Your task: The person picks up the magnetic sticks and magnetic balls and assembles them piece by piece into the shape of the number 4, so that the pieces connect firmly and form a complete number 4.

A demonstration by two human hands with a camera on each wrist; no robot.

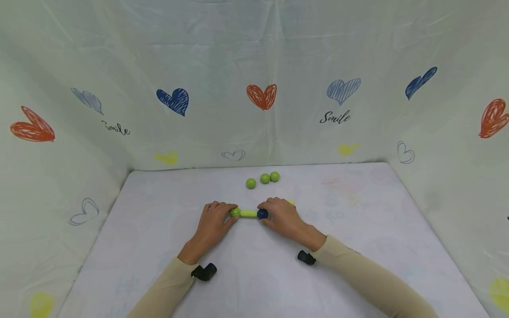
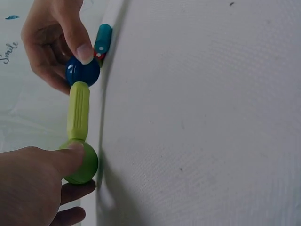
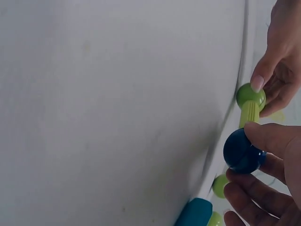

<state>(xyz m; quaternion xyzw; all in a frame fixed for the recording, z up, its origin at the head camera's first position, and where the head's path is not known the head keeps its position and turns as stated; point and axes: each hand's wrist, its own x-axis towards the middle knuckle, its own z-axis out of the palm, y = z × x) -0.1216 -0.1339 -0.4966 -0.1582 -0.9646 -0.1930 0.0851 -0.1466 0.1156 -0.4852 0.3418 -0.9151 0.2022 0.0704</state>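
My left hand (image 1: 213,224) pinches a light green ball (image 2: 86,165) between thumb and fingers. From that ball a ribbed yellow-green rod (image 2: 78,112) runs across to a glossy dark blue ball (image 3: 240,153), which my right hand (image 1: 284,217) grips with thumb and fingertips. Rod and balls form one straight piece, a ball at each end, lying level between the hands in the head view. Beyond the right hand, a teal rod (image 2: 103,37) and a bit of a red piece (image 2: 99,55) show in the left wrist view, partly hidden by that hand.
Three loose green balls, a left one (image 1: 251,183), a middle one (image 1: 265,178) and a right one (image 1: 275,176), lie toward the back of the white table (image 1: 167,190). A small yellow piece (image 1: 292,202) peeks out behind the right hand. Behind stands a white curtain (image 1: 222,57) printed with hearts.
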